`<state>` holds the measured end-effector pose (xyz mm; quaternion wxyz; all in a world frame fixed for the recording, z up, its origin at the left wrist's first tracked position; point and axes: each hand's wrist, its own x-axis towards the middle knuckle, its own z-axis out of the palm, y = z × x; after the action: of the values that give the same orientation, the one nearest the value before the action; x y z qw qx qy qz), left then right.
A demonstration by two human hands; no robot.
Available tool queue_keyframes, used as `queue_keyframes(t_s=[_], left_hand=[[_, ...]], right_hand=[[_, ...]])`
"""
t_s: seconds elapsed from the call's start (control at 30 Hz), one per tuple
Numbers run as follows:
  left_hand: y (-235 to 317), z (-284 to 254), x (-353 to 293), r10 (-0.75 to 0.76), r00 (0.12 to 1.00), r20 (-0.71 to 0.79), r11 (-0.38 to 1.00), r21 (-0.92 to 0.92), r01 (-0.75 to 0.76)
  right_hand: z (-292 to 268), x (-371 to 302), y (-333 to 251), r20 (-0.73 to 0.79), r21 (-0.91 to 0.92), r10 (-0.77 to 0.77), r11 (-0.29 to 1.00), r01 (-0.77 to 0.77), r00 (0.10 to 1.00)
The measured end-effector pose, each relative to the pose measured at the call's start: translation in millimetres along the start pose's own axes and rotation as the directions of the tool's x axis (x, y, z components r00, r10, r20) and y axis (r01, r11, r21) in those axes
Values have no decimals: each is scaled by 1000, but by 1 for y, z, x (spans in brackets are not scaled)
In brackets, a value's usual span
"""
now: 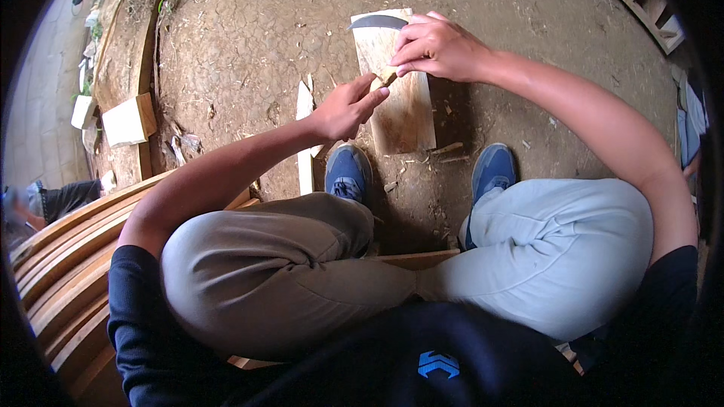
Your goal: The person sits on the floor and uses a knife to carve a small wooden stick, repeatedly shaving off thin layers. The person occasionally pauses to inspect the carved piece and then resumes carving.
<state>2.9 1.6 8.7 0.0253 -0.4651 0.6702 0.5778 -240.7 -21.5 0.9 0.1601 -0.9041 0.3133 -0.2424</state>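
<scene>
My right hand [441, 49] is closed around a sickle-like tool whose handle is hidden in the fingers. Its grey curved blade [378, 22] points left, over the far end of a pale wooden board [403, 120]. Below and left of it, my left hand [351, 108] pinches a small yellowish piece of wood [386, 75] between thumb and fingers. The right fingertips reach this piece too, so the two hands nearly meet above the board. The board lies on the dirt ground in front of my feet.
Thin wood slivers [305, 169] lie left of the board, with chips scattered around. Stacked planks [75, 286] rise at my left, and a cut wood block [128, 120] sits farther off. At far left another person [56, 203] is partly visible. A wooden frame [648, 0] stands far right.
</scene>
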Motion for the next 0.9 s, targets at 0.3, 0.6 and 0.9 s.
queue_keyframes(t_s=[0.3,0.6,0.9], left_hand=[[-3,1,0,10,1000,-15,1000,-14,-10],[-9,6,-3,48,996,-76,998,-37,-51],[-10,9,-2,-65,990,-126,977,-209,38]], right_hand=[[-1,0,1,-57,-49,-124,991,121,991],[-10,3,-1,-94,-124,-221,970,209,971],[-13,-17,30,-162,-85,247,961,-263,955]])
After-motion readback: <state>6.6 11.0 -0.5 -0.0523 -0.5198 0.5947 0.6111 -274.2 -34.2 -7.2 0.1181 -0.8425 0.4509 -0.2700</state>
